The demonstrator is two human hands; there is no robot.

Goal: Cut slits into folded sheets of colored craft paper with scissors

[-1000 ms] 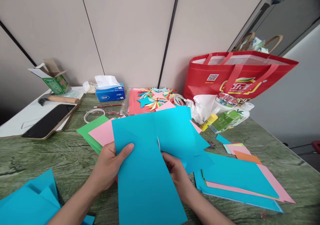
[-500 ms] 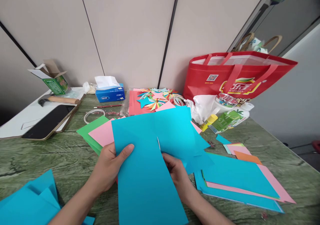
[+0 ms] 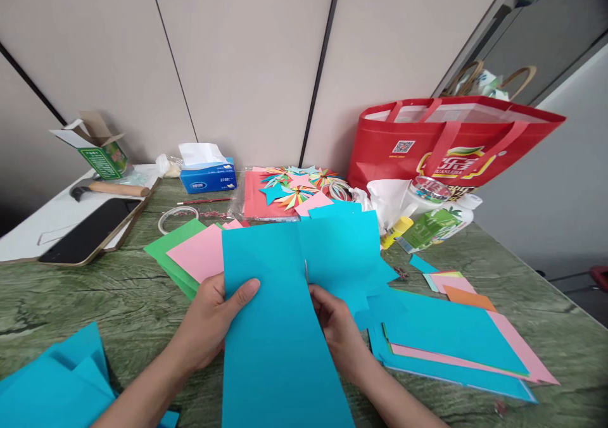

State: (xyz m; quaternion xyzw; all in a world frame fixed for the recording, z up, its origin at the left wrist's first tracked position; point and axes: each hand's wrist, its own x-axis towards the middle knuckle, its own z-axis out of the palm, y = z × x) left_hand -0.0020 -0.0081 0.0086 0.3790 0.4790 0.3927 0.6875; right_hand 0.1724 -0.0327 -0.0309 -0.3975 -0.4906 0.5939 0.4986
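My left hand (image 3: 211,317) grips the left edge of a large blue paper sheet (image 3: 280,327), thumb pressed on top. My right hand (image 3: 335,327) is closed on the sheet's right part, beside a slit (image 3: 306,273) that runs up through the paper. A small grey tip shows at the top of the slit; whether it is a tool I cannot make out. The sheet is held above the green marble table (image 3: 95,295). Under it lie pink paper (image 3: 199,254) and green paper (image 3: 168,251).
A stack of blue and pink sheets (image 3: 451,339) lies at right, more blue sheets (image 3: 52,383) at lower left. Behind are paper stars (image 3: 292,190), a tissue box (image 3: 208,175), a tape ring (image 3: 178,218), a red bag (image 3: 451,143), a glue stick (image 3: 396,232) and a phone (image 3: 90,228).
The blue sheet has shifted slightly right and up, and both hands moved a little with it; the slit now reaches a bit higher.
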